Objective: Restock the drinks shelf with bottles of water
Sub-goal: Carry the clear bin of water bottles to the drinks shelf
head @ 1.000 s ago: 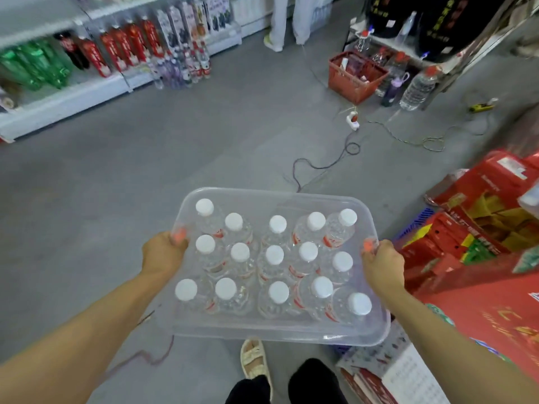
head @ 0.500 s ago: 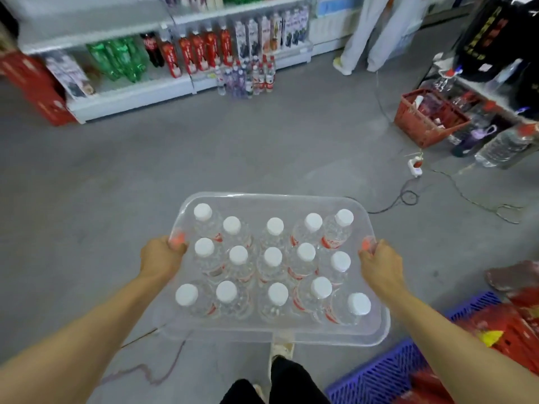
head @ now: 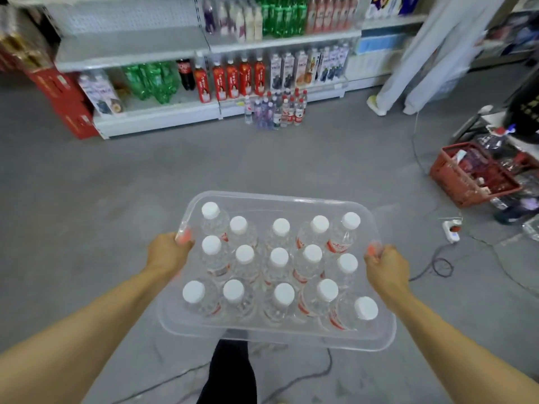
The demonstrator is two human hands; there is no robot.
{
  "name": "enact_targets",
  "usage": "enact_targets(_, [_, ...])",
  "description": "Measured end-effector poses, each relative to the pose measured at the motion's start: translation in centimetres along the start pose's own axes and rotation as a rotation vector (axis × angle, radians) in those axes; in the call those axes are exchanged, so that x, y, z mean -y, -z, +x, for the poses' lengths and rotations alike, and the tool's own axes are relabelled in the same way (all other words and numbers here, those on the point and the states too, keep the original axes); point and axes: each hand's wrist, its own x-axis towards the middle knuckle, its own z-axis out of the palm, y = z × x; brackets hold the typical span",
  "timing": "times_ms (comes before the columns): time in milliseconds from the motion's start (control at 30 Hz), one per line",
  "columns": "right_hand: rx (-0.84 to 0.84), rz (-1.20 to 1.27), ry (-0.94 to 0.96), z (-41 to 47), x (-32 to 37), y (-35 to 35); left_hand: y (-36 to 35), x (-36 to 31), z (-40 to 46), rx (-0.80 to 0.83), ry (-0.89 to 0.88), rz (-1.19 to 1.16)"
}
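A clear plastic tub [head: 280,341] hangs in front of me above the grey floor, carried level. Inside it stand several water bottles [head: 279,258] with white caps and red labels, in three rows. My left hand [head: 167,253] grips the tub's left rim, thumb over the edge. On the opposite rim my right hand [head: 386,265] grips the same way. The drinks shelf [head: 204,110] runs across the far side, its lower tier filled with green, red and carton drinks. The fingers under the rim are hidden.
A cluster of small bottles [head: 275,110] stands on the floor before the shelf. A red basket [head: 472,177] sits at right near a power strip [head: 451,228] and trailing cables. A person's legs [head: 420,62] stand at upper right. Red cartons [head: 68,103] stack at left.
The view has swung left and forward: the shelf has come nearer and more central, and the red boxes at right have left view. Both hands keep the same grip on the tub.
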Motion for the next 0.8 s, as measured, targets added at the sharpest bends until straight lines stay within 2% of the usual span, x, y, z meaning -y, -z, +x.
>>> enact_targets(333, [-0.035, 0.028, -0.100, 16.9, 12.4, -5.0, 0.4, -12.4, 20.8, 0.046, -0.083, 0.044])
enact_targets(500, [-0.030, 0.042, -0.042, 25.9, 18.2, -6.4, 0.6, -17.9, 28.8, 0.009, -0.074, 0.020])
enact_targets(800, [0.073, -0.020, 0.091, 45.1, 28.7, -8.4, -2.4, -26.7, 41.2, -0.096, 0.058, -0.015])
